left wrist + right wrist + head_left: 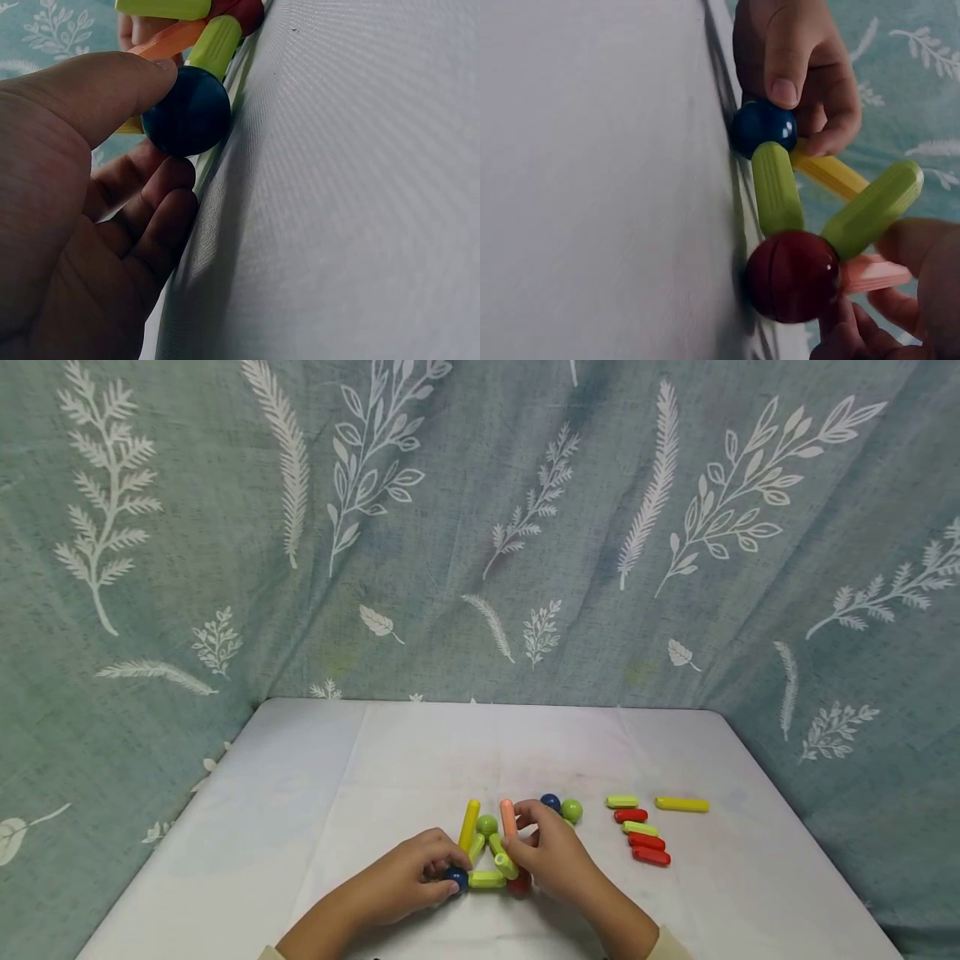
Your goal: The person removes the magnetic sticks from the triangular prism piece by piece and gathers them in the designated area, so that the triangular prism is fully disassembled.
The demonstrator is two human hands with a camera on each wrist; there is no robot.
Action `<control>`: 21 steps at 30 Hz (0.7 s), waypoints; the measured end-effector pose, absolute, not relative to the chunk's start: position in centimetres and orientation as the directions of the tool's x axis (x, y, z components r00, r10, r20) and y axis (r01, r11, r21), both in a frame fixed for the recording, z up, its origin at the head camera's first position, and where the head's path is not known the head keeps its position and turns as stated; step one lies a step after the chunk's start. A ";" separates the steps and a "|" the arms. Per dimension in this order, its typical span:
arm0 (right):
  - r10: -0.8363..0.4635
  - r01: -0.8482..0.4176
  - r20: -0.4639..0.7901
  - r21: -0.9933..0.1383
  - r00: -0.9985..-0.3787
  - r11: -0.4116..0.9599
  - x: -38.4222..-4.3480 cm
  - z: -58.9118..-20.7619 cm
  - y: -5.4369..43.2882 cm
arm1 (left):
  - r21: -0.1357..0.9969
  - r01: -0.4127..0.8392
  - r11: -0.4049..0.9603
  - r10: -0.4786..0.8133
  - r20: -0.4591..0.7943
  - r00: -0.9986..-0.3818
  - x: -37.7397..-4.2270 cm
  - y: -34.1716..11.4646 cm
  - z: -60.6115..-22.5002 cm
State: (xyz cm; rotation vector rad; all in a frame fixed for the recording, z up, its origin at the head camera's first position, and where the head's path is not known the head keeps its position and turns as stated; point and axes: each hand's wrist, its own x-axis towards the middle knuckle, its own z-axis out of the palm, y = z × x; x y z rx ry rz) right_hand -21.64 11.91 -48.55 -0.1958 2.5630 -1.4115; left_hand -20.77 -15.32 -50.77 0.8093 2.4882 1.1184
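Observation:
My left hand (405, 878) grips a dark blue ball (187, 112) between thumb and fingers, low over the table. A light green rod (487, 880) joins that ball to a red ball (793, 276). From the blue ball a yellow rod (470, 825) slants upward. The right hand (558, 856) pinches an orange rod (508, 817) that runs out from the red ball. Another green rod (874, 210) sticks up from the red ball, beside the right fingers. Behind, a green ball (487, 825) closes a triangle with two more green rods.
Beyond the right hand lie a second blue ball (550, 802) and a second green ball (572, 811), partly hidden. Farther right, several loose short rods, green and red (651, 856), lie near a long yellow rod (682, 805). A patterned curtain (465, 527) borders the white table (300, 777).

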 end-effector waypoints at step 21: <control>-0.219 0.067 -0.197 -0.869 -0.956 0.490 -20.9 -49.6 12.5 | 0.762 0.362 0.537 0.600 -0.044 -0.799 -20.6 -15.5 -50.6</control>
